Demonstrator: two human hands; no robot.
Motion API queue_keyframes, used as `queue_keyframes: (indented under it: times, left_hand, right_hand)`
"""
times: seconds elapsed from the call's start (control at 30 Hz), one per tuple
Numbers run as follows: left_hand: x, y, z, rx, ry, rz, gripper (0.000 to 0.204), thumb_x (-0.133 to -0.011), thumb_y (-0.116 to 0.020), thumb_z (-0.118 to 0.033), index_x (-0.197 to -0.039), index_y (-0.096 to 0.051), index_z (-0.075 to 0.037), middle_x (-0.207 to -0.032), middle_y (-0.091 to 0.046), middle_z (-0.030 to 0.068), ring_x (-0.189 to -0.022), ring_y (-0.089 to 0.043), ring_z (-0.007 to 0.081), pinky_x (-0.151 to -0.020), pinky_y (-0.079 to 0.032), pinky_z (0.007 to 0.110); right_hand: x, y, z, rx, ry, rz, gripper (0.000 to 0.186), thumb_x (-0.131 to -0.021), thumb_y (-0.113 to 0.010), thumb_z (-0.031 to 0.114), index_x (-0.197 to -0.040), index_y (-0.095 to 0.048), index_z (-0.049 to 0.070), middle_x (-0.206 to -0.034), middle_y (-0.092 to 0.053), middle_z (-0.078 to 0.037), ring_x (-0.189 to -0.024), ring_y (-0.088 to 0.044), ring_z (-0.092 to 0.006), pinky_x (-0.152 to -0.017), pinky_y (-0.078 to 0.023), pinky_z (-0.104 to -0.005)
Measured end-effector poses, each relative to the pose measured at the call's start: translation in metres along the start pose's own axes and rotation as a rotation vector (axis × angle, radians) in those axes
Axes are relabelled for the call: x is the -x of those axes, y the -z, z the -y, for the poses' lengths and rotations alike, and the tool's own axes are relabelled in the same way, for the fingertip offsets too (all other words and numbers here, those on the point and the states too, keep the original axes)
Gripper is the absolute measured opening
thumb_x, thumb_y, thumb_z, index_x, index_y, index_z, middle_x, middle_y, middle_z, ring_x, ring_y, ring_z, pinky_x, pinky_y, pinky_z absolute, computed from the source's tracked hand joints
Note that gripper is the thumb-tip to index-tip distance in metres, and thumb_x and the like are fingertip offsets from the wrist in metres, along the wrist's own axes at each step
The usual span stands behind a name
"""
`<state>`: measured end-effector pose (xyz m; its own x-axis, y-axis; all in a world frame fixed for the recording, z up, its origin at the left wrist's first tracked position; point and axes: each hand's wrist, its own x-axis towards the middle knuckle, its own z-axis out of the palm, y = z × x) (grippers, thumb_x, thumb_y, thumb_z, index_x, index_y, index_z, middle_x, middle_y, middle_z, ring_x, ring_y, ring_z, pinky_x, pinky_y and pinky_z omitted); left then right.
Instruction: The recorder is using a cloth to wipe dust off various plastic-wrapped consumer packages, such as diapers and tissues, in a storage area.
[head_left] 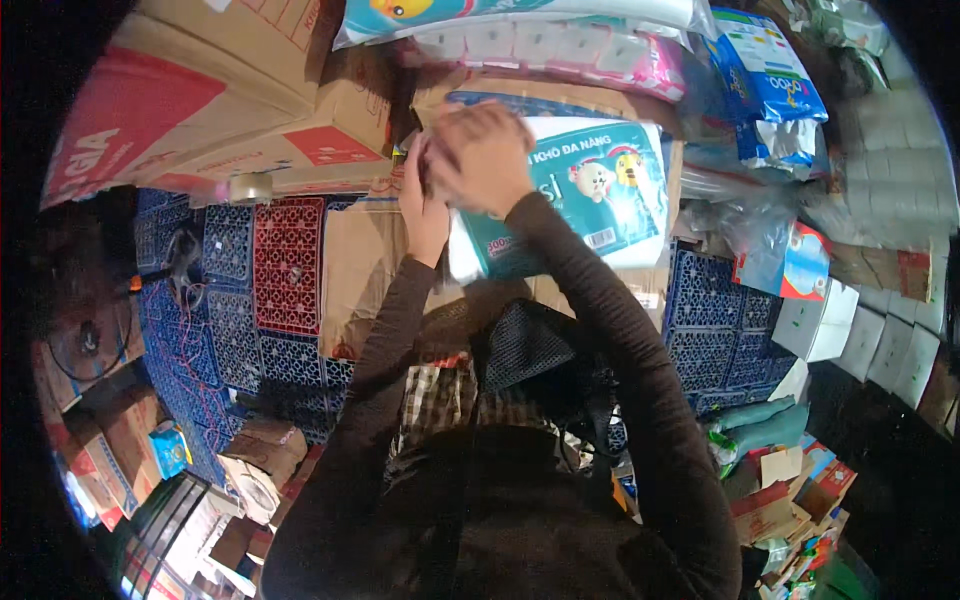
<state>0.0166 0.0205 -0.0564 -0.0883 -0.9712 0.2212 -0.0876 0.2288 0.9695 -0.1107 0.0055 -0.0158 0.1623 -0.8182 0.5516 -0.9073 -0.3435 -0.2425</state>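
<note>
A white and teal plastic pack of dry wipes [610,190] with cartoon animals lies across a cardboard box in front of me. My left hand [426,208] is at the pack's left end, fingers pointing up along its edge and closed against it. Over that same end reaches my right hand [482,155], bent at the wrist, its fingers smeared by motion. What the right fingers grip, if anything, cannot be made out. Flattened brown cardboard [368,265] shows beneath and left of the pack.
Large cardboard cartons [240,90] stand at the upper left, with a tape roll [250,187] beside them. Blue and red plastic grid mats [288,265] cover the floor. More plastic-wrapped packs [540,50] lie beyond; a blue bag [765,85] and white boxes [818,320] are on the right.
</note>
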Motion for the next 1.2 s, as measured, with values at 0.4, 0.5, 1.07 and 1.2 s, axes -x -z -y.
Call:
queue_keyframes:
  times: [0.4,0.5,1.07,1.2]
  left_hand:
    - [0.006,0.003,0.000,-0.146,-0.018,0.051,0.048,-0.092,-0.042,0.000,-0.140,-0.037,-0.001,-0.138,-0.048,0.0181,-0.129,-0.045,0.0279,-0.107,-0.032,0.034]
    - [0.004,0.001,0.004,-0.082,0.012,0.021,0.045,-0.091,-0.043,0.000,-0.135,-0.043,0.001,-0.137,-0.049,0.0171,-0.129,-0.045,0.0270,-0.107,-0.031,0.034]
    - [0.003,0.004,-0.002,-0.233,-0.003,-0.003,0.037,-0.091,-0.046,-0.003,-0.128,-0.049,0.001,-0.127,-0.054,0.0189,-0.120,-0.051,0.0309,-0.101,-0.038,0.038]
    - [0.002,0.006,-0.015,-0.477,-0.004,0.058,0.030,-0.092,-0.046,-0.008,-0.120,-0.053,0.001,-0.120,-0.055,0.0222,-0.111,-0.053,0.0371,-0.094,-0.042,0.042]
  right_hand:
    - [0.083,0.096,-0.091,0.271,-0.361,-0.120,0.039,-0.085,-0.056,0.022,-0.121,-0.059,0.006,-0.127,-0.057,-0.015,-0.122,-0.048,-0.0344,-0.108,-0.030,-0.0468]
    - [0.078,0.078,-0.075,0.326,-0.400,-0.140,0.039,-0.085,-0.054,0.022,-0.120,-0.059,0.004,-0.124,-0.058,-0.016,-0.120,-0.047,-0.0370,-0.108,-0.027,-0.0507]
    - [0.087,0.084,-0.060,0.162,-0.443,-0.114,0.046,-0.082,-0.062,0.031,-0.122,-0.059,0.010,-0.129,-0.056,-0.012,-0.125,-0.045,-0.0354,-0.105,-0.032,-0.0494]
    - [0.098,0.091,-0.077,0.367,-0.793,-0.256,0.039,-0.088,-0.056,0.032,-0.119,-0.060,0.009,-0.122,-0.058,-0.018,-0.112,-0.052,-0.0369,-0.096,-0.037,-0.0498]
